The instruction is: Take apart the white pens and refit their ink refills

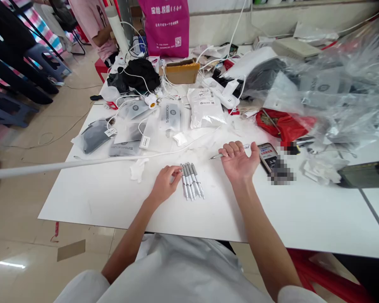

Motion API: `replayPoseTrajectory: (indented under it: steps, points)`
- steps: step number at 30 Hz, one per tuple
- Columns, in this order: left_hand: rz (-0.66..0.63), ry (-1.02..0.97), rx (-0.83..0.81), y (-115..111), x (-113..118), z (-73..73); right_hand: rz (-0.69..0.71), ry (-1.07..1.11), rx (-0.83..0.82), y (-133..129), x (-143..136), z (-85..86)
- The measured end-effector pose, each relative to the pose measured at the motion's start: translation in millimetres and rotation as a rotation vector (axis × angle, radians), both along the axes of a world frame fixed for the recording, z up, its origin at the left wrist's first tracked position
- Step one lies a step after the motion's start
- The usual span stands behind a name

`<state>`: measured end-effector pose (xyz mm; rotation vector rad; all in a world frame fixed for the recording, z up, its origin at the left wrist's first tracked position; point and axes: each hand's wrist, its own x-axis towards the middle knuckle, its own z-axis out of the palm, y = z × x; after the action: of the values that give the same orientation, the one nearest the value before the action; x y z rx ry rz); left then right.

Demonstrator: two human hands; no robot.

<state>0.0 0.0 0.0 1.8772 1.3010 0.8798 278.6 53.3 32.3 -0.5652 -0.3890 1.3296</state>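
Several white pens with grey grips [192,182] lie side by side on the white table [82,191]. My left hand [166,183] is at the left edge of this row, thumb and fingers drawn together at the upper end of the leftmost pen. To the right, my right hand [240,163] is turned palm up with its fingers curled round another pen [215,156], whose tip sticks out to the left. A phone [268,157] lies just beyond my right hand.
Plastic-bagged grey pouches [126,148], a white parcel [206,107] and a power strip [224,93] lie farther back. A white cable [50,167] crosses in front of them. Red cloth [287,124], clear plastic and a dark bottle [366,173] are at right. A person [93,25] is behind at left.
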Motion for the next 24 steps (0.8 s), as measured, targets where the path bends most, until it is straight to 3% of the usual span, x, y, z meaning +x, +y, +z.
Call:
replayPoseTrajectory:
  steps: [4, 7, 12, 17, 20, 24]
  points:
    - [-0.015, 0.044, 0.020, 13.7, 7.7, -0.7, 0.003, -0.055, -0.048, -1.2, -3.5, 0.3]
    - [-0.035, 0.021, 0.059, 23.6, 14.8, 9.6, 0.002, -0.077, -0.054, -4.0, -8.4, 2.0]
    - [-0.237, -0.120, 0.058, 34.4, 40.6, 25.4, 0.050, -0.167, -0.033, -15.4, -31.1, 10.4]
    - [-0.108, -0.314, 0.004, 35.1, 57.5, 16.8, 0.068, -0.379, -0.057, -20.8, -51.9, 10.2]
    - [0.020, -0.556, -0.127, 39.2, 52.0, 10.9, 0.009, -0.782, -0.006, -19.1, -32.5, 1.8]
    - [0.113, -0.828, -0.213, 52.7, 36.9, 11.6, -0.389, -1.657, 0.025, -23.6, 43.5, -16.0]
